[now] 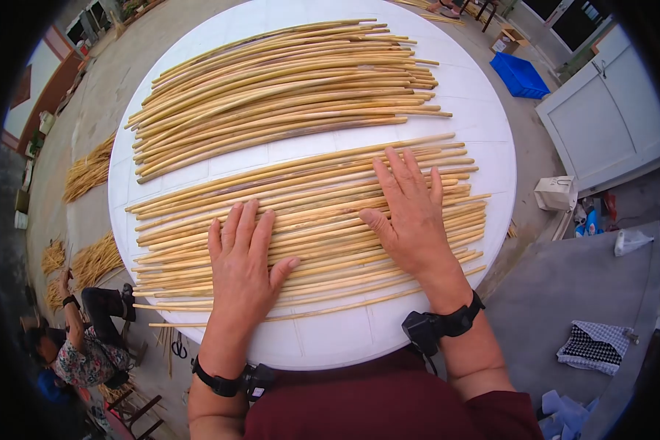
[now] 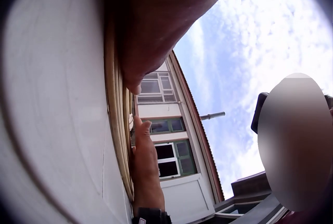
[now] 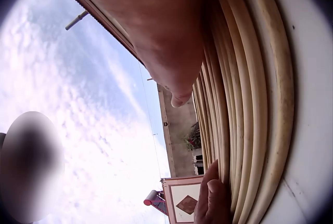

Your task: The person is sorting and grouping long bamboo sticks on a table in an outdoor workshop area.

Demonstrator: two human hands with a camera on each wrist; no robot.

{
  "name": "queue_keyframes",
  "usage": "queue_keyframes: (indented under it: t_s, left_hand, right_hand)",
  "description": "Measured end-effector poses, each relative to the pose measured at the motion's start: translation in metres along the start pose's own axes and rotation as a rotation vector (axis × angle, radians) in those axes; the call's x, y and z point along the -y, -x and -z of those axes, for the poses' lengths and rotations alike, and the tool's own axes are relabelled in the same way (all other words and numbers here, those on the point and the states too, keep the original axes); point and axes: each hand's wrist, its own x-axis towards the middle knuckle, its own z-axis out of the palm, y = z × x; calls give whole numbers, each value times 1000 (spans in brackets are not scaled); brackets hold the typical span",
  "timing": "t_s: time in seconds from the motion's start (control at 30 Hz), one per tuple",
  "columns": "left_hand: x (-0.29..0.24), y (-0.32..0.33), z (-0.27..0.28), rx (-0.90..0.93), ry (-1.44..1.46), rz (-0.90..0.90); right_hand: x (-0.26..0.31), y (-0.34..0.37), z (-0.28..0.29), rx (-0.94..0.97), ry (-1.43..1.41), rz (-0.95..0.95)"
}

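Many slim tan stalks (image 1: 330, 220) lie side by side across the near half of a round white table (image 1: 271, 154). My left hand (image 1: 243, 257) rests flat on them left of centre, fingers straight and pointing away, thumb out to the right. On their right part lies my right hand (image 1: 412, 213), palm down with its fingers spread. Neither hand grips a stalk. In the right wrist view the stalks (image 3: 260, 78) run close beneath the palm. The left wrist view shows the right hand (image 2: 144, 167) beyond the left, at the stalks' level.
A second spread of stalks (image 1: 286, 88) covers the table's far half. At lower left a person (image 1: 88, 352) sits near straw bundles (image 1: 95, 260) on the ground. A blue crate (image 1: 519, 75), a white door (image 1: 601, 110) and a grey surface (image 1: 550, 308) with a checked cloth (image 1: 595, 346) are to the right.
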Motion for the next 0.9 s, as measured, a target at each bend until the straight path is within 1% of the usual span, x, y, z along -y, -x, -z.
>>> queue_keyframes:
  t_s: [0.13,0.27,0.37,0.5,0.6,0.63,0.73,0.77,0.9]
  left_hand:
    - [2,0,-2,-25,9,-7]
    - [2,0,-2,-51,35,-16]
    - [6,3,0,-81,89,-81]
    - [-10,-12,27,3,-3,-120]
    - [2,-41,3,22,-50,-57]
    - [5,-49,-3,64,-53,-29]
    - [6,-58,-13,72,9,-2]
    - [7,-58,-14,58,23,-3]
    - [8,-50,-13,65,81,-47]
  right_hand:
    - [1,-1,1,109,37,32]
    - [1,0,1,80,29,30]
    - [1,-1,-1,51,37,34]
    - [4,0,3,40,50,34]
    - [5,2,3,15,40,43]
    - [5,2,3,6,35,45]
    - [3,4,2,4,22,41]
    - [2,3,1,5,16,43]
    - [0,4,-1,-89,-20,9]
